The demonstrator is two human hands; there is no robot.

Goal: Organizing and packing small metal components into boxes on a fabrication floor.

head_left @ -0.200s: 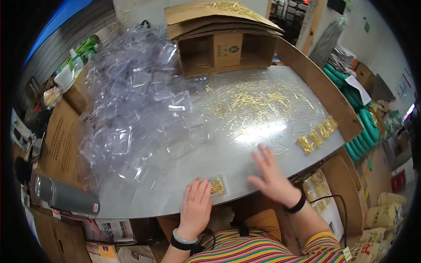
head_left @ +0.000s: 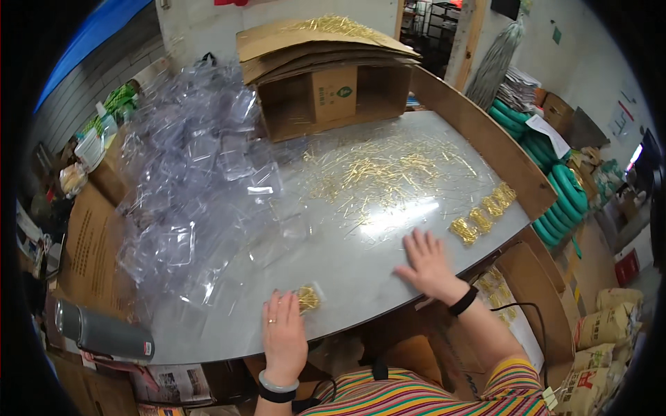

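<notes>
My left hand [head_left: 283,329] lies flat near the table's front edge, fingers stretched out and close together. Against its fingertips is a small clear plastic box [head_left: 318,292] with a heap of gold-coloured thin metal pins [head_left: 308,299] in it; the hand hides the box's left side. To the right, my right hand [head_left: 430,267] is spread over the grey table [head_left: 354,277], holding nothing. Beyond it, loose gold pins [head_left: 388,170] are scattered about. Several gold pin bundles [head_left: 480,220] stand in a row at the right edge, close to the right hand.
A big pile of clear plastic boxes [head_left: 194,166] covers the table's left. At the back stands an open cardboard box [head_left: 288,104] with pins on top. A cardboard wall [head_left: 479,135] borders the right side. A grey bottle [head_left: 104,335] lies at the front left.
The whole view has shifted slightly. My right hand has come down nearer the table with its fingers spread. My left hand stays beside the small box.
</notes>
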